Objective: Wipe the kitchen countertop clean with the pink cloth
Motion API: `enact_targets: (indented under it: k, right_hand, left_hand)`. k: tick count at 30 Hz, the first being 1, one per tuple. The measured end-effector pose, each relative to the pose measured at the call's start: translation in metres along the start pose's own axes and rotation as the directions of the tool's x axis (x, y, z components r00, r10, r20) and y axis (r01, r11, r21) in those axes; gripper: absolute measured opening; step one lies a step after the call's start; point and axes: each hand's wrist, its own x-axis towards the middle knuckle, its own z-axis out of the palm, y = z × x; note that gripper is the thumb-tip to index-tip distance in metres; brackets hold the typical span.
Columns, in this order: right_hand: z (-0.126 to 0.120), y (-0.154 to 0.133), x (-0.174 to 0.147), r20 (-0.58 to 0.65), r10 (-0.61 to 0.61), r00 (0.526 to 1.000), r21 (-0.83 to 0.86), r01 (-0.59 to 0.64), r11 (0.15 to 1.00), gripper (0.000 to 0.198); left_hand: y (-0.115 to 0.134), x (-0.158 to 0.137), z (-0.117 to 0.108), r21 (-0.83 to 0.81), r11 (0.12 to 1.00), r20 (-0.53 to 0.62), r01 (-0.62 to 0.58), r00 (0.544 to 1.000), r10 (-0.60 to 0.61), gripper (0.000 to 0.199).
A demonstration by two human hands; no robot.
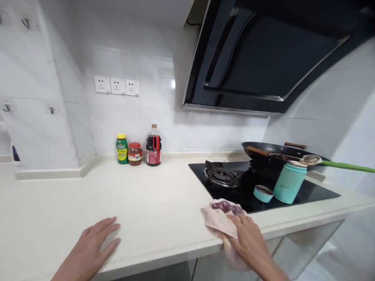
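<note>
Cloth (216, 222): pale with a purple patch, lying at the table's front edge by the hob's near left corner, part of it hanging over the edge; whether it overlaps the hob is hard to tell.
Cloth's long axis: from the purple patch toward the person, slanting a little right and down past the edge.
Right hand (248, 237): holding the cloth, fingers laid over it, palm toward the edge; most of the cloth lies forward and left of the knuckles, the hanging part beneath the palm.
Left hand (93, 244): empty, fingers spread loosely, thumb apart, over the table's front part; whether it rests there I cannot tell. It is well apart from the cloth, which lies to its right, so the right hand is the nearer one.
Table (164, 207): pale, bare between left hand and cloth.
Hob (318, 191): black, beyond and right of the cloth, its left burner (222, 175) uncovered.
Cup (263, 196): turquoise, on the hob, just left of the flask (290, 184).
Wok (274, 149): behind the flask; a green-handled ladle (345, 165) reaches over its near rim.
Back wall: green bottle (122, 150), red-lidded jar (135, 157) and dark bottle (154, 148) stand before it.
</note>
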Motion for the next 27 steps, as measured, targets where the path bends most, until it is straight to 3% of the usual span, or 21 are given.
enact_targets:
  k: [4,10,15,22,27]
  right_hand:
    - [-0.008,-0.036,0.013,0.083,-0.053,0.995,0.052,0.049,0.997,0.045]
    - [-0.020,-0.077,0.082,0.308,-0.065,0.949,0.164,0.014,0.986,0.049]
    - [-0.022,-0.135,0.119,0.289,-0.186,0.939,0.298,0.097,0.950,0.046]
    - [-0.027,-0.228,0.104,0.218,-0.356,0.909,0.525,0.198,0.827,0.042]
    - [-0.024,-0.263,0.085,0.175,-0.418,0.891,0.665,0.206,0.718,0.040]
  left_hand:
    - [0.002,0.001,-0.002,0.002,1.000,-0.001,-0.013,1.000,0.013,0.043]
    - [0.008,0.004,-0.008,-0.036,0.999,0.029,0.024,0.999,-0.023,0.046]
    - [0.014,0.006,-0.016,-0.088,0.993,0.072,0.078,0.995,-0.072,0.052]
    - [0.017,0.009,-0.023,-0.129,0.984,0.105,0.120,0.989,-0.107,0.059]
    - [0.018,0.012,-0.024,-0.193,0.965,0.108,0.176,0.982,-0.158,0.059]
